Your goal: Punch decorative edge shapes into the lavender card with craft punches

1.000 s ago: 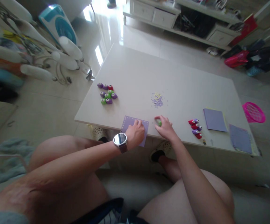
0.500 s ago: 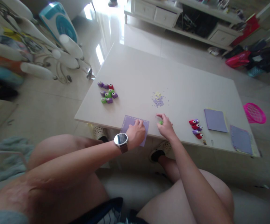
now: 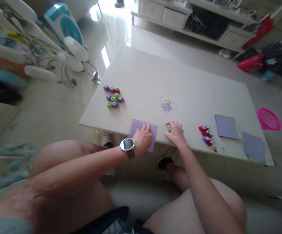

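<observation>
A purple paper sheet (image 3: 138, 124) with small punched holes along its borders lies at the table's near edge, its lower part hanging over. My left hand (image 3: 143, 137) rests on top of it, fingers stretched and pressing it down; a watch is on that wrist. Just right of the sheet, my right hand (image 3: 176, 132) curls its fingers round a small green craft paper punch (image 3: 169, 129), partly hidden by the hand. Beyond both hands lies a scatter of tiny purple and yellow paper bits (image 3: 166, 105).
Several purple, green and red punches (image 3: 113, 97) stand on the left of the white table (image 3: 180, 78). More red and purple punches (image 3: 206, 133) sit at right, near a purple paper stack (image 3: 227, 126) and a punched sheet pile (image 3: 253, 147). A pink basket (image 3: 268, 119) is beyond the edge.
My right hand has shifted slightly right with the green punch, away from the purple sheet. My left hand stays on the sheet. The whole view has shifted a little.
</observation>
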